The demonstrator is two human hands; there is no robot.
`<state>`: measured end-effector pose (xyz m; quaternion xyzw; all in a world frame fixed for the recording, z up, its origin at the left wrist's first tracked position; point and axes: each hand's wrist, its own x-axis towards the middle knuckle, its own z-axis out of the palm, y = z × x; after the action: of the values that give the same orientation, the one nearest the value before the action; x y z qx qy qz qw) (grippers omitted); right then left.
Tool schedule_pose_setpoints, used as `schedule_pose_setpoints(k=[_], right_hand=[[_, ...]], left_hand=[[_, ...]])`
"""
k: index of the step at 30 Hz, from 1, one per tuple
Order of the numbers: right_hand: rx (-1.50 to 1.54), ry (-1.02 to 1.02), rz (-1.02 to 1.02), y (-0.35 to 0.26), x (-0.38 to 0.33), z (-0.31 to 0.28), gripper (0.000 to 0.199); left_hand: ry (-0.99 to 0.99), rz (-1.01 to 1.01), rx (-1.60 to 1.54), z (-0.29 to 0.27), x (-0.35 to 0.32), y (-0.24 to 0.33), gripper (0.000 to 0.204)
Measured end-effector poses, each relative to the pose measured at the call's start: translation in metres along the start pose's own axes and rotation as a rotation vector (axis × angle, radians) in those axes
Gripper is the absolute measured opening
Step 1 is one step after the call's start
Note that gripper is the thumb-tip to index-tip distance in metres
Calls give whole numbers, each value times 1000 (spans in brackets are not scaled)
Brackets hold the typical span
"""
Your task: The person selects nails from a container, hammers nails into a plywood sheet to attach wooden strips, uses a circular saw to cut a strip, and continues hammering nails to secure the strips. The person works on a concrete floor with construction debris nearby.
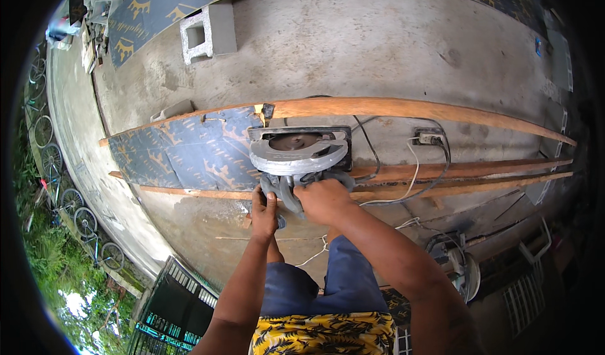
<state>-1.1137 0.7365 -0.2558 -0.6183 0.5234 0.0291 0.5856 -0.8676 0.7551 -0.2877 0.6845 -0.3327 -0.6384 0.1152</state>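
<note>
gripping a circular saw (297,154) with both hands, left (263,213), right (324,199), blade running left-right, nose pointing away

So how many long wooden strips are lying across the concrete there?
3 that I can tell: the far strip beyond the circular saw, and two close together nearer the person, middle strip and near strip. Others may be hidden.

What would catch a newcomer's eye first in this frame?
Dead centre, a grey circular saw sits on a dark blue patterned panel laid across long wooden battens, with the left hand and right hand both closed on its handle. Behind it, a grey concrete block stands on the bare concrete floor. At the far left, bicycles line the edge by the greenery.
</note>
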Motion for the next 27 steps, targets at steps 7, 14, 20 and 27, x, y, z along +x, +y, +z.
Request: schedule_pose_setpoints(k=[7, 14, 20, 27], right_hand=[[-10, -44, 23, -4, 2, -6, 25], [-8, -30, 35, -2, 5, 1, 26], [-11, 18, 23, -3, 4, 4, 24], [-62, -33, 39, -3, 5, -2, 27]], left_hand=[[12, 14, 40, -5, 4, -6, 60], [-5, 42, 48, -2, 2, -1, 59], [8, 98, 119, -7, 5, -8, 57], [16, 106, 138, 2, 2, -3, 58]])
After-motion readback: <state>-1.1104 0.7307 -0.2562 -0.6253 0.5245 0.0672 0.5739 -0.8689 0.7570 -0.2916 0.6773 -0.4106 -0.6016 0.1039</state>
